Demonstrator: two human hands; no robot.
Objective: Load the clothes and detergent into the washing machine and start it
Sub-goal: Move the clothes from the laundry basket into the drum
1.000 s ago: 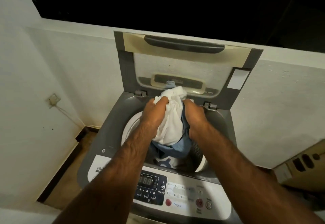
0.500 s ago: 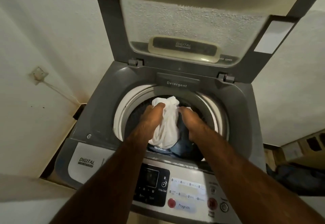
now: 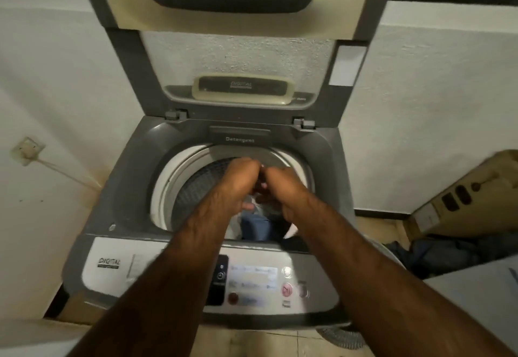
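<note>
The grey top-loading washing machine [image 3: 131,171] stands with its lid [image 3: 238,56] raised against the wall. Blue and white clothes [image 3: 255,226] lie down in the drum [image 3: 193,188], partly hidden by my arms. Over the drum mouth, my left hand [image 3: 235,182] and my right hand [image 3: 284,192] hover close together, fingers loosely curled toward each other, with no cloth in them. Both are motion-blurred. A closed drawer marked Detergent [image 3: 240,139] sits at the back rim. The control panel [image 3: 255,278] lies under my forearms. No detergent container is in view.
A cardboard box [image 3: 471,196] leans against the wall at right, with a dark heap of cloth [image 3: 448,253] on the floor below it. A wall socket [image 3: 26,150] with a cable is at left. A grey mesh basket edge [image 3: 342,334] shows by the machine's front.
Both hands pushed the white and blue bundle down into the drum, let it go and rose to the drum mouth. The camera tilted back up, bringing the lid's top edge into view.
</note>
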